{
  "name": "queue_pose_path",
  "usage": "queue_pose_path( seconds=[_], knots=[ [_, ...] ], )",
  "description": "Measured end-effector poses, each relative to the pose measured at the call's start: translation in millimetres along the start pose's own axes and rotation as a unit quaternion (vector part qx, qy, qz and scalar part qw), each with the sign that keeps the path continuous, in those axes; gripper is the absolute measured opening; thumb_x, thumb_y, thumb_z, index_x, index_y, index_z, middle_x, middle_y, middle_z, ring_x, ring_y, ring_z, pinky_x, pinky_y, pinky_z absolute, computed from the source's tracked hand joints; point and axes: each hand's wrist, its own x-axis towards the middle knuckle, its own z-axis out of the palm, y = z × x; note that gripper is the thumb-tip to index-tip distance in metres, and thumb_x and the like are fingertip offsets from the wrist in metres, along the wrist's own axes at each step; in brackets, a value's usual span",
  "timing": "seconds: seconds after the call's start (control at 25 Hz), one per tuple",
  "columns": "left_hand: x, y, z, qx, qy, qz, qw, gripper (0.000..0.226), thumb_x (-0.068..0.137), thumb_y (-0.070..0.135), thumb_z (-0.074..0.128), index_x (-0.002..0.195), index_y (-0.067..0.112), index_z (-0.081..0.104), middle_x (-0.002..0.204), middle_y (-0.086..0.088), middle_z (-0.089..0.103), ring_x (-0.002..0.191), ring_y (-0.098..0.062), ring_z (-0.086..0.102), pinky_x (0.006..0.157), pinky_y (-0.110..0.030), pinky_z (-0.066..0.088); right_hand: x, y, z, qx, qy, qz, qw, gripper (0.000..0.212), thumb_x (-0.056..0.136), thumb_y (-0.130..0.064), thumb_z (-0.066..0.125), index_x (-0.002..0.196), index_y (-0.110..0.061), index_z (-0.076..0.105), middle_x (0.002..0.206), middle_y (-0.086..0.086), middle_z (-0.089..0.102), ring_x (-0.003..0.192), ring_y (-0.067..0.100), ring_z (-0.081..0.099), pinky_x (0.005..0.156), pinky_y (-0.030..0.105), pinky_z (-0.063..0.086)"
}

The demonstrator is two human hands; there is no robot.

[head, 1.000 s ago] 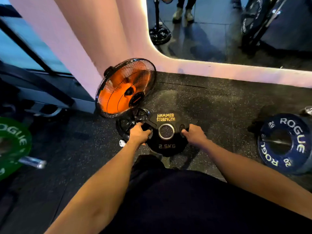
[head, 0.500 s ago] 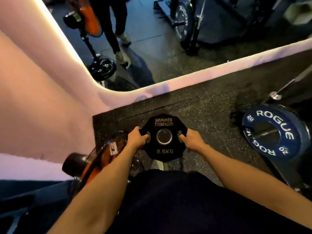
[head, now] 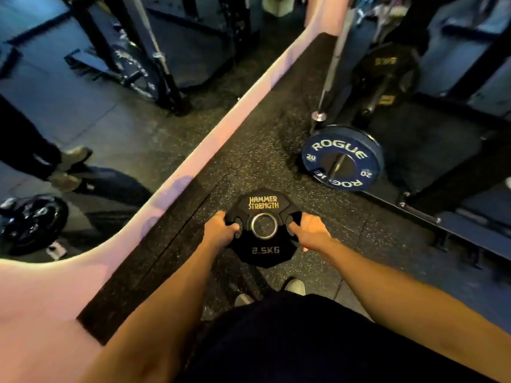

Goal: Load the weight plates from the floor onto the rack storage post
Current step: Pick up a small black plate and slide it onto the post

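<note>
1. Small black plate [head: 264, 227], marked 2.5KG: held flat-faced toward the camera, clear of the floor, above the speckled rubber mat [head: 249, 150].
2. Left hand [head: 221, 230]: fingers curled through the grip slot on the plate's left side, grasping it.
3. Right hand [head: 309, 229]: fingers curled through the slot on the right side, likewise grasping (thumb partly hidden).
4. Blue plate [head: 341, 158], marked 20: seen on a barbell [head: 331, 67] ahead and to the right, well apart from the carried plate.
5. Another black plate [head: 387, 70]: noted farther back beside dark rack framing [head: 453, 172]; blurred, so the storage post itself could not be picked out.
6. Mirror [head: 83, 111] along the left: reflected gym floor, frames and a round black base.
7. Shoes [head: 294, 286]: glimpsed below the plate, on the mat.
8. Step in hand, judged: carry phase, plate lifted and borne toward the rack.
9. Next move, judged: called for finding the post, turning the plate so its centre hole lined up with the post end, then sliding it on (fingers kept out of the gap between plates).
</note>
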Motion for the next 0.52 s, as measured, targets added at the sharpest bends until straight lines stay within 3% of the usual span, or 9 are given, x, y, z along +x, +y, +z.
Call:
queue_pose_path(
  seconds=[0.12, 0.2, 0.36, 0.52],
  knots=[
    [12.6, 37.6, 25.8, 0.012, -0.047, 0.029, 0.998, 0.025, 0.083, 0.022, 0.065, 0.101, 0.006, 0.057, 0.093, -0.008, 0.064, 0.093, -0.029, 0.063, 0.074, -0.039, 0.05, -6.1, 31.4, -18.6, 0.025, 0.043, 0.067, 0.997, 0.042, 0.092, -0.035, 0.052, 0.113, 0.001, 0.057, 0.111, 0.019, 0.063, 0.101, 0.037, 0.063, 0.077, 0.037, 0.051],
    [18.8, 62.3, 41.7, 0.016, -0.072, 0.041, 0.996, 0.023, 0.086, 0.019, 0.063, 0.105, 0.009, 0.056, 0.098, -0.009, 0.063, 0.091, -0.029, 0.063, 0.072, -0.042, 0.054, -12.5, 49.0, -29.5, 0.054, 0.069, 0.1, 0.991, 0.04, 0.091, -0.033, 0.053, 0.11, 0.002, 0.059, 0.108, 0.022, 0.065, 0.097, 0.037, 0.065, 0.076, 0.037, 0.052],
    [30.8, 106.5, 57.6, 0.039, -0.119, 0.108, 0.986, 0.018, 0.088, 0.015, 0.062, 0.103, 0.009, 0.054, 0.103, -0.007, 0.06, 0.096, -0.029, 0.061, 0.077, -0.043, 0.055, -28.1, 67.5, -51.8, 0.076, 0.111, 0.131, 0.982, 0.038, 0.094, -0.033, 0.046, 0.1, 0.002, 0.061, 0.086, 0.02, 0.068, 0.08, 0.035, 0.068, 0.073, 0.041, 0.058],
    [43.0, 164.9, 46.0, 0.045, -0.121, 0.194, 0.973, 0.018, 0.087, 0.016, 0.062, 0.102, 0.009, 0.055, 0.102, -0.011, 0.062, 0.087, -0.026, 0.06, 0.06, -0.035, 0.054, -28.9, 57.7, -91.1, 0.095, 0.184, 0.127, 0.97, 0.038, 0.096, -0.032, 0.045, 0.099, 0.002, 0.061, 0.08, 0.018, 0.065, 0.078, 0.035, 0.068, 0.072, 0.041, 0.058]
  ],
)
